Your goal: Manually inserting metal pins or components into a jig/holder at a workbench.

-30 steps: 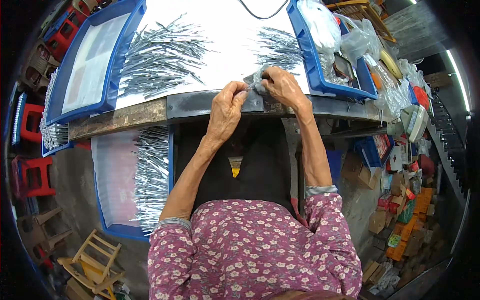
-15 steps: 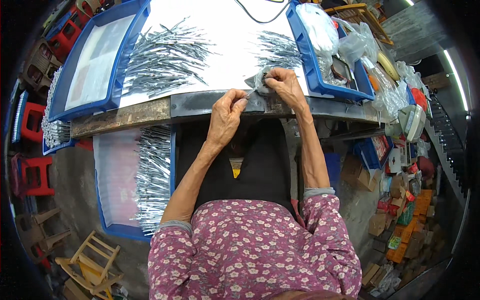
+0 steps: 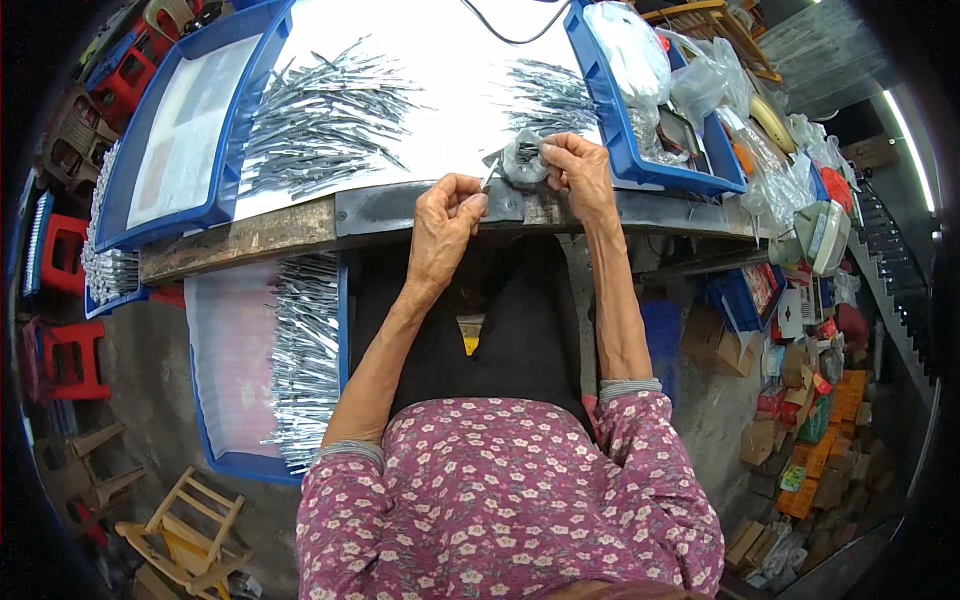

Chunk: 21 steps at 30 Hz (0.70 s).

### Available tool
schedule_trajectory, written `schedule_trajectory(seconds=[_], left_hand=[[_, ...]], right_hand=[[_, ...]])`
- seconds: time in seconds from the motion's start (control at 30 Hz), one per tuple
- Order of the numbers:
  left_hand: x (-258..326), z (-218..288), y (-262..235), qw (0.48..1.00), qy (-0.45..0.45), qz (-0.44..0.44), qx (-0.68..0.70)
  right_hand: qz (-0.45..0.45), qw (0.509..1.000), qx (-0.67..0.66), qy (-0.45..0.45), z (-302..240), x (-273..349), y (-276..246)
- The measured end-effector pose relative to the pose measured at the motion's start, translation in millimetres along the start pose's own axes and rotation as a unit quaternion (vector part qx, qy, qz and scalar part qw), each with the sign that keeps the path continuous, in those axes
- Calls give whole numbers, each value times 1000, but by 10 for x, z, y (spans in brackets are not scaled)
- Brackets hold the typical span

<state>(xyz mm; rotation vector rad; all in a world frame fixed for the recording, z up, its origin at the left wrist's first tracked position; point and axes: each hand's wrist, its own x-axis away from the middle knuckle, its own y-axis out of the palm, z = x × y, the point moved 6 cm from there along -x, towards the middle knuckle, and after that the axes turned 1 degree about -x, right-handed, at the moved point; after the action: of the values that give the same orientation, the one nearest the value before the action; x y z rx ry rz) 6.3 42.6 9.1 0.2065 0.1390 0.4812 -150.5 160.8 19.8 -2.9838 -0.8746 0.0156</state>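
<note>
At the table's front edge my left hand point(image 3: 445, 228) is closed in a pinch on a thin metal strip point(image 3: 487, 180) that points up from the fingertips. My right hand point(image 3: 584, 178) is bent over the right rim of a small clear plastic bag point(image 3: 524, 172) with small dark parts inside. Its thumb and forefinger are pressed together; whatever they hold is too small to make out. Beyond the bag lies a pile of thin dark metal strips point(image 3: 552, 95). A larger pile of similar strips point(image 3: 335, 125) spreads over the white tabletop to the left.
Blue trays flank the work spot: a paper-lined one point(image 3: 190, 130) at left, and one point(image 3: 650, 150) at right with plastic bags. Below the table edge at left, another blue tray point(image 3: 245, 465) holds silvery strips. Red stools point(image 3: 75, 355) and cardboard boxes point(image 3: 715, 335) stand on the floor.
My hands have drawn apart: the left moved slightly left and down, the right slightly right, off the bag's middle. The bag's opening with its dark parts now shows more.
</note>
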Motion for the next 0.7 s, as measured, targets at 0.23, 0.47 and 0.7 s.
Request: schedule_trajectory(seconds=[0.23, 0.47, 0.7], left_hand=[[-42, 37, 75, 991, -21, -16, 133], [-67, 30, 139, 981, -19, -24, 193], [-9, 28, 160, 984, -9, -46, 171]], right_hand=[[-59, 994, -97, 9, -107, 194, 200], [-84, 990, -109, -21, -133, 469, 408], [-129, 990, -42, -33, -155, 629, 421]])
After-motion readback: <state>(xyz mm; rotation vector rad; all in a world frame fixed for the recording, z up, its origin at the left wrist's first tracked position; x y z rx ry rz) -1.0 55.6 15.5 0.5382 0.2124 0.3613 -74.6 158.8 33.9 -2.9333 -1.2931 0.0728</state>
